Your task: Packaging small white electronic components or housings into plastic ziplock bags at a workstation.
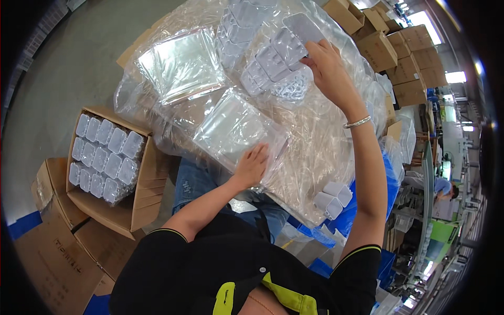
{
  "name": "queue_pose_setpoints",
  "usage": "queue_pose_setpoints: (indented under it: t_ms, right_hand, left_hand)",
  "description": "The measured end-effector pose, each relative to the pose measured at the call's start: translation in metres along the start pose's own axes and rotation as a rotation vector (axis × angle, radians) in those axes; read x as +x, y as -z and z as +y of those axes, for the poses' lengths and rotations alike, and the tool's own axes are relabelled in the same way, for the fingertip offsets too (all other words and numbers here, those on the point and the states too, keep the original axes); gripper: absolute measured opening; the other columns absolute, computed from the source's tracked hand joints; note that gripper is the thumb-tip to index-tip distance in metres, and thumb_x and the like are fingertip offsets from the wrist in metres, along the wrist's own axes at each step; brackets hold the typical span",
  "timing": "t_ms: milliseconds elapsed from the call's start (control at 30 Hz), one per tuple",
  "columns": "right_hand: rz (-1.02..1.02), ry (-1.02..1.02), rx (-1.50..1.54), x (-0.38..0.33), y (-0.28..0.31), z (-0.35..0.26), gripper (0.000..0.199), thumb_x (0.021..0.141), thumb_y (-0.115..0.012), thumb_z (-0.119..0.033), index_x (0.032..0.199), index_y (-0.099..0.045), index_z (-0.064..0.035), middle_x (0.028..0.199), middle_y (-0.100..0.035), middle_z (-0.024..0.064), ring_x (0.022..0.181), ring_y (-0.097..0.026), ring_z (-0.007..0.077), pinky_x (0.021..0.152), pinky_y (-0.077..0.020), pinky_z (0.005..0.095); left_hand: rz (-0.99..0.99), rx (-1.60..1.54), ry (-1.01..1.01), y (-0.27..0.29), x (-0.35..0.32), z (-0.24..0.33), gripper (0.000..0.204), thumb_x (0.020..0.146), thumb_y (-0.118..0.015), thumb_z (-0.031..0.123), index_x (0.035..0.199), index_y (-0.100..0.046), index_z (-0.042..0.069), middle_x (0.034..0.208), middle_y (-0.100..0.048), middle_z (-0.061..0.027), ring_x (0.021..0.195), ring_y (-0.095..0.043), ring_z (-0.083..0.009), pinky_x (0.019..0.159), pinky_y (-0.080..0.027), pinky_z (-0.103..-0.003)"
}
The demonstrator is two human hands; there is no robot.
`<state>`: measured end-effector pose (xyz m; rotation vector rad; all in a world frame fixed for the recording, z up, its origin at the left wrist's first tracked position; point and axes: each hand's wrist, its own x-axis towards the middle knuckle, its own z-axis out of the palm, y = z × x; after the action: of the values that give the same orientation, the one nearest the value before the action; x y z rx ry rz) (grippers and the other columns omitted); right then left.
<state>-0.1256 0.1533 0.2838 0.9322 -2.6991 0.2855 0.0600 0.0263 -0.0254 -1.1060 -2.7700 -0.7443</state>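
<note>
My left hand lies flat, fingers stretched out, on the near corner of a stack of clear plastic bags. Further off and to the right, my right hand pinches the edge of a translucent plastic tray at the end of a row of such moulded trays. The thumb and fingertips partly cover the place where they meet the tray. Beside that row, below my right fingers, is a heap of small pale pieces, too fine to make out.
A second stack of clear bags lies at the far left of the film-covered table. Two small trays sit near its right edge. An open carton packed with trays stands at left. More cartons are piled far right.
</note>
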Motion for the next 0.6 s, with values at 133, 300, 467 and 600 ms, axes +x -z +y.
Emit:
queue_pose_setpoints:
  t_ms: [133, 300, 467, 600]
  right_hand:
    - [0.035, 0.01, 0.063, -0.001, -0.006, 0.01, 0.012, 0.087, -0.057, 0.001, 0.091, -0.046, 0.0004, 0.084, -0.05, 0.0147, 0.084, -0.05, 0.033, 0.077, -0.0427, 0.0388]
    - [0.035, -0.061, 0.139, -0.004, -0.007, 0.016, 0.013, 0.09, -0.056, -0.001, 0.092, -0.043, 0.002, 0.08, -0.046, 0.0135, 0.073, -0.046, 0.0285, 0.068, -0.0409, 0.0335]
    - [0.0, -0.073, 0.18, 0.001, -0.012, 0.018, 0.013, 0.091, -0.056, -0.002, 0.094, -0.044, 0.0019, 0.08, -0.045, 0.0139, 0.072, -0.047, 0.0285, 0.067, -0.0404, 0.0343]
    - [0.017, -0.023, 0.141, 0.0, -0.022, 0.026, 0.013, 0.091, -0.057, -0.003, 0.097, -0.046, 0.0015, 0.082, -0.048, 0.0146, 0.077, -0.05, 0.0301, 0.07, -0.0413, 0.0376]
  left_hand:
    - [0.132, -0.095, 0.008, -0.004, 0.001, 0.002, 0.037, 0.084, -0.055, 0.027, 0.111, -0.064, 0.004, 0.142, -0.041, -0.0175, 0.134, -0.033, -0.032, 0.105, -0.031, -0.044]
    - [0.116, -0.068, 0.008, -0.004, 0.001, -0.001, 0.037, 0.084, -0.056, 0.027, 0.113, -0.062, 0.004, 0.142, -0.041, -0.0176, 0.133, -0.034, -0.0318, 0.106, -0.031, -0.044]
    - [0.096, -0.075, 0.032, -0.006, -0.002, -0.002, 0.036, 0.083, -0.057, 0.025, 0.112, -0.062, 0.004, 0.143, -0.04, -0.0179, 0.134, -0.034, -0.0316, 0.106, -0.03, -0.045]
    - [0.21, -0.179, 0.016, -0.004, -0.004, 0.0, 0.034, 0.084, -0.058, 0.028, 0.113, -0.064, 0.01, 0.127, -0.053, -0.0156, 0.132, -0.035, -0.0337, 0.104, -0.031, -0.046]
